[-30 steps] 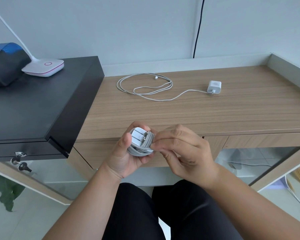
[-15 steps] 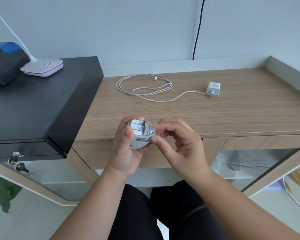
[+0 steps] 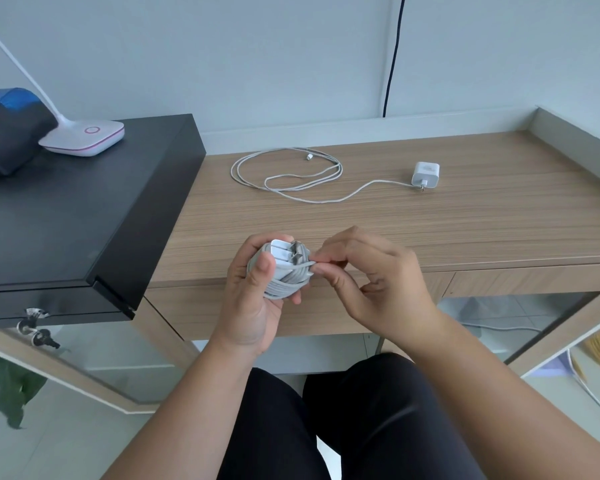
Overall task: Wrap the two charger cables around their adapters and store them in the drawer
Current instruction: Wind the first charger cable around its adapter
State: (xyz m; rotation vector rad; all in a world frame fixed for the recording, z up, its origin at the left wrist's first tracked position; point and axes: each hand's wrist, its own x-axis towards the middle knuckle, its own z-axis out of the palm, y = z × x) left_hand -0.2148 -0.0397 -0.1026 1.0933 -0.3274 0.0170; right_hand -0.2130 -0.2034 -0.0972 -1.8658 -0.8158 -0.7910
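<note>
My left hand [image 3: 248, 299] grips a white adapter [image 3: 284, 263] with its grey cable wound round it, prongs pointing up, just in front of the wooden desk's edge. My right hand [image 3: 371, 282] pinches the free end of that cable at the bundle's right side. A second white adapter [image 3: 426, 174] lies on the desk [image 3: 499, 220] at the back right. Its cable [image 3: 288, 174] trails left in loose loops, its connector at the far end. A drawer front [image 3: 520, 278] sits shut under the desk top at the right.
A black cabinet [image 3: 66, 220] stands to the left with keys [image 3: 35, 327] hanging in its lock. A white lamp base [image 3: 84, 136] and a blue-black object [image 3: 7, 133] rest on it. A dark cord [image 3: 392, 53] runs down the wall. My legs are under the desk.
The bundle has risen slightly and turned in my left hand. My right fingers moved from covering its side to pinching the cable end at its right.
</note>
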